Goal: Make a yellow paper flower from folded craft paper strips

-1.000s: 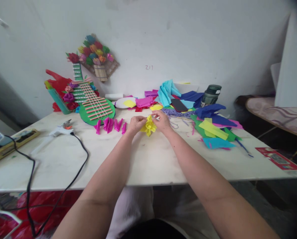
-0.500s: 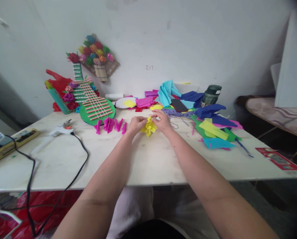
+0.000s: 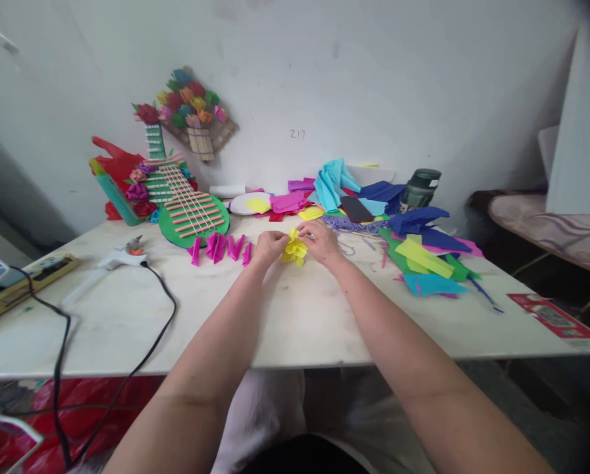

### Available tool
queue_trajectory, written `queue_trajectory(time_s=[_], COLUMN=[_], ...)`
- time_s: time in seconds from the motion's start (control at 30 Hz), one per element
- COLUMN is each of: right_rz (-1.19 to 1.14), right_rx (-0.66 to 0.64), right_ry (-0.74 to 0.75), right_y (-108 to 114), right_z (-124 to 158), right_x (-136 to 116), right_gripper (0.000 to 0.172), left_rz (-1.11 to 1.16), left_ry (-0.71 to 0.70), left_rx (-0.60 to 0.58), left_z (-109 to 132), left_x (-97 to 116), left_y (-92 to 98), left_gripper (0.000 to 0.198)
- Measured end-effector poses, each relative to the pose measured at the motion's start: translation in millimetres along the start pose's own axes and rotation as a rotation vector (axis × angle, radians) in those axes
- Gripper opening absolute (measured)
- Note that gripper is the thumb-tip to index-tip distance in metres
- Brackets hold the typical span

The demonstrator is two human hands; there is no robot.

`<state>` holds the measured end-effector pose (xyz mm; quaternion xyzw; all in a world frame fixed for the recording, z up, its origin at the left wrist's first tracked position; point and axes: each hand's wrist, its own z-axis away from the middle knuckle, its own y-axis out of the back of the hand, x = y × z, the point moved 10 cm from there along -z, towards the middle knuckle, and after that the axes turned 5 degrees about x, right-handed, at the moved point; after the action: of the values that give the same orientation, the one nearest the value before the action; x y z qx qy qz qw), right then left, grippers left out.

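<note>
Between my two hands is a yellow paper flower (image 3: 295,250) with several crinkled petals, held just over the tabletop. My left hand (image 3: 271,246) pinches its left edge with thumb and forefinger. On the other side my right hand (image 3: 319,241) grips the upper right petals, fingertips pressed together. Left of my left hand lie several folded magenta paper pieces (image 3: 216,247) in a row. A green paper lute (image 3: 193,214) with pinkish bars and paper flowers leans at the wall behind them.
A glue gun (image 3: 122,257) with its black cord lies at left, near a yellow power strip (image 3: 43,278). Coloured paper sheets (image 3: 423,257) are piled at right, before a dark green bottle (image 3: 420,187). A phone (image 3: 357,209) rests among papers and purple yarn at the back.
The yellow flower has turned and tilted slightly in my fingers, its lower petals now drawn up. Both hands stay in nearly the same place.
</note>
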<state>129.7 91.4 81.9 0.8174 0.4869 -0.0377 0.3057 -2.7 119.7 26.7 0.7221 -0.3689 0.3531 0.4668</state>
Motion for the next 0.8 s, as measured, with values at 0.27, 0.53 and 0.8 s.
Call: queue_trajectory(time_s=[0.27, 0.53, 0.8], right_rz=[0.073, 0.114, 0.152], right_rx=[-0.118, -0.181, -0.236], right_ry=[-0.175, -0.220, -0.233], right_y=[-7.8, -12.8, -17.4], right_z=[5.1, 6.1, 6.2], right_x=[14.3, 23.8, 28.4], right_gripper=[0.025, 0.024, 0.012], left_rz=[-0.079, -0.174, -0.122], left_ry=[-0.053, -0.141, -0.106], left_rx=[-0.010, -0.059, -0.100], left_z=[2.2, 4.9, 2.2], left_x=[7.5, 16.3, 8.2], left_y=[-1.6, -6.8, -11.6], left_gripper=[0.026, 0.029, 0.028])
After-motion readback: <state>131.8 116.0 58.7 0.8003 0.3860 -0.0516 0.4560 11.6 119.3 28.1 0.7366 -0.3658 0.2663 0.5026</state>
